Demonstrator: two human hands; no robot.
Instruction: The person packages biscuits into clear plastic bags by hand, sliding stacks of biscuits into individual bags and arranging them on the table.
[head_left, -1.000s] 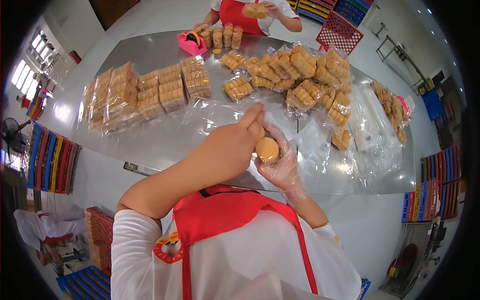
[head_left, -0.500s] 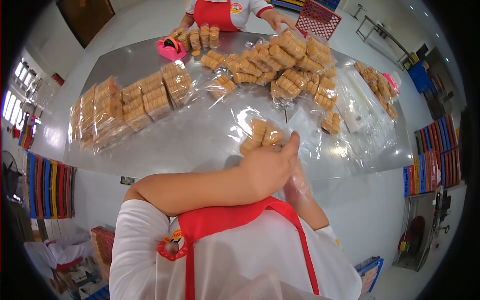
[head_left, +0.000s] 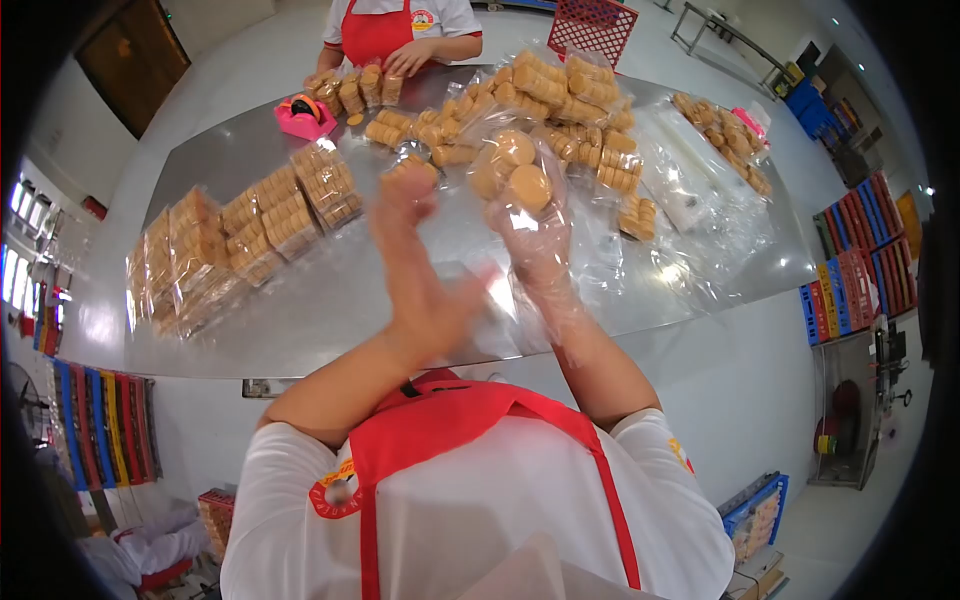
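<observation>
My right hand [head_left: 535,235], in a clear plastic glove, is wrapped round a clear plastic bag of round biscuits [head_left: 515,175]. The flat faces of several biscuits in the bag are turned up toward me. My left hand [head_left: 415,260] is bare and a little blurred; it hovers over the steel table with thumb and fingers apart, holding nothing. Beyond its fingertips lie packed biscuits [head_left: 412,168] in clear film, partly covered by the hand.
Rows of bagged biscuits [head_left: 250,225] stand at the table's left. A large pile of packs [head_left: 570,95] lies at the back right, beside clear plastic bags [head_left: 700,190]. A pink tape dispenser [head_left: 305,118] sits near a co-worker [head_left: 385,35], whose hands are at some packs.
My hands have separated; my left hand moved left and opened. My right hand raised the biscuit bag away from me. The co-worker's hand moved from the pile to the packs near the dispenser.
</observation>
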